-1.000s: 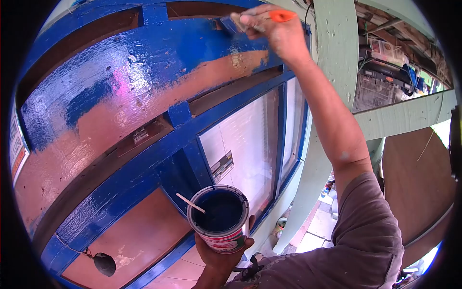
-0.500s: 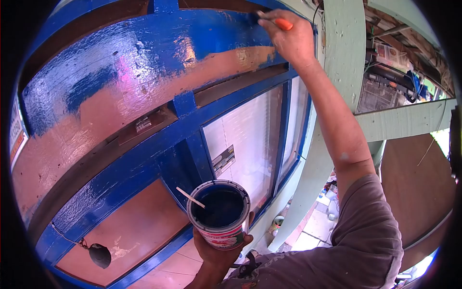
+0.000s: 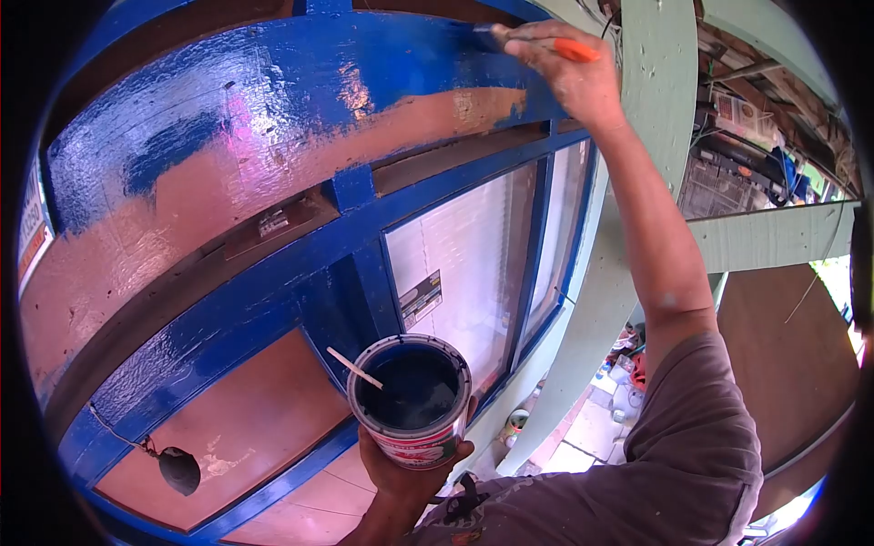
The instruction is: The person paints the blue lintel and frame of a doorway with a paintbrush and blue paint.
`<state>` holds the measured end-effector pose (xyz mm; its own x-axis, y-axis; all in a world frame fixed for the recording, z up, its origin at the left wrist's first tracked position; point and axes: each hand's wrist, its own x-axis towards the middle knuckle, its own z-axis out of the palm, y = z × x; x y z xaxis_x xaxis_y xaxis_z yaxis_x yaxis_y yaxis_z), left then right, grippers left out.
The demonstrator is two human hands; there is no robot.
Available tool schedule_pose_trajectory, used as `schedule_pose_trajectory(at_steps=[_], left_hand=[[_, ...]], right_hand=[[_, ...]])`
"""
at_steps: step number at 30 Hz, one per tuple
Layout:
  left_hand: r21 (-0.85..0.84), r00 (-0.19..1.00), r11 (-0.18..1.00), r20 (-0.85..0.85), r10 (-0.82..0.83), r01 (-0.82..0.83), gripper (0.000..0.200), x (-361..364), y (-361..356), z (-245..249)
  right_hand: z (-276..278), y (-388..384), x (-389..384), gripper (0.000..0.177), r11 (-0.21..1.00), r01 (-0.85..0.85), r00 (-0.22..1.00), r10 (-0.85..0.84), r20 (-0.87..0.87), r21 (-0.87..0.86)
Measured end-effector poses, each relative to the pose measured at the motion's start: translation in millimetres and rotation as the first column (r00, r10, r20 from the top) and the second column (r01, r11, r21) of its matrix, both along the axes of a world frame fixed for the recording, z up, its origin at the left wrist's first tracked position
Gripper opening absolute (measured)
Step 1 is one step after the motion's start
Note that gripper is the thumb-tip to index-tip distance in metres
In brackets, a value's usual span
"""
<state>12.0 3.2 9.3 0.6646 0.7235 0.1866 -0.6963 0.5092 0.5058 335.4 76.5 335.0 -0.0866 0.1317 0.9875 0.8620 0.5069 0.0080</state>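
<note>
My right hand (image 3: 583,86) is closed around a paintbrush with an orange handle (image 3: 575,49). Its dark bristles touch the upper right of a curved wooden panel (image 3: 182,209), which is partly coated in wet, glossy blue over a pinkish-brown surface. Lower down, my left hand (image 3: 401,478) grips a paint can (image 3: 419,448) from below and the side. Dark blue paint (image 3: 414,387) lies inside the open can, and a thin pale stick (image 3: 353,366) leans out over its rim. The fingers behind the can are partly hidden.
Below the panel are blue frames around a glass window (image 3: 464,255) with a sticker. A dark round object (image 3: 179,470) hangs on a wire at lower left. Pale green beams (image 3: 642,136) stand on the right, near a brown board (image 3: 787,364). Clutter lies on the floor tiles (image 3: 583,428).
My right hand has shifted slightly right, and more of the brush's orange handle shows. The can in my left hand sits marginally further left in view. The camera view has shifted a little.
</note>
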Motion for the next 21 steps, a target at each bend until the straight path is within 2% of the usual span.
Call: schedule_pose_trajectory(at_steps=[4,5,6,8,11,14,17,18,20,21], left_hand=[[-0.017,1.0,1.0,-0.018,-0.007,0.007,0.091,5.9,-0.4,-0.4],[-0.039,1.0,0.999,0.001,-0.023,0.023,0.091,7.3,-1.6,-0.5],[-0.062,0.999,0.997,0.021,-0.039,0.04,0.091,8.6,-2.8,-0.6],[-0.159,0.983,0.978,0.148,-0.108,0.132,0.092,9.0,0.0,-7.9],[-0.228,0.956,0.948,0.241,-0.165,0.221,0.092,2.2,1.9,-16.4],[-0.211,0.964,0.961,0.232,-0.13,0.181,0.091,-0.1,-0.7,-19.7],[-0.193,0.972,0.972,0.215,-0.091,0.134,0.091,-1.2,-2.1,-20.7],[-0.203,0.968,0.968,0.23,-0.098,0.146,0.092,-1.2,-2.4,-20.1],[-0.223,0.96,0.959,0.254,-0.116,0.175,0.092,-0.3,-4.1,-17.1],[-0.185,0.976,0.975,0.203,-0.081,0.119,0.092,2.1,-4.8,-14.0]], right_hand=[[2.9,-12.3,-24.3,0.02,0.974,-0.222,0.972,0.224,-0.064,0.044],[2.9,-2.9,-22.9,0.022,0.895,-0.442,0.897,0.442,-0.012,-0.058],[-2.2,8.6,-11.5,0.021,0.98,-0.175,0.983,0.179,0.032,-0.095],[-5.9,3.2,3.8,0.02,0.994,0.066,0.997,-0.061,0.056,-0.083],[-8.0,-0.1,14.3,0.018,0.976,0.199,0.977,-0.204,-0.056,-0.086],[-5.1,19.3,16.7,0.017,0.974,0.227,0.968,-0.224,-0.117,0.009],[-5.7,30.3,-29.4,0.017,1.0,-0.013,0.993,0.014,-0.119,0.015],[-3.9,24.2,-45.8,0.016,0.981,-0.184,0.972,0.174,-0.155,-0.054],[3.7,2.1,-74.4,0.016,0.847,-0.505,0.851,0.456,-0.261,-0.164],[7.9,-3.9,-80.4,0.016,0.793,-0.589,0.793,0.53,-0.299,-0.155]])
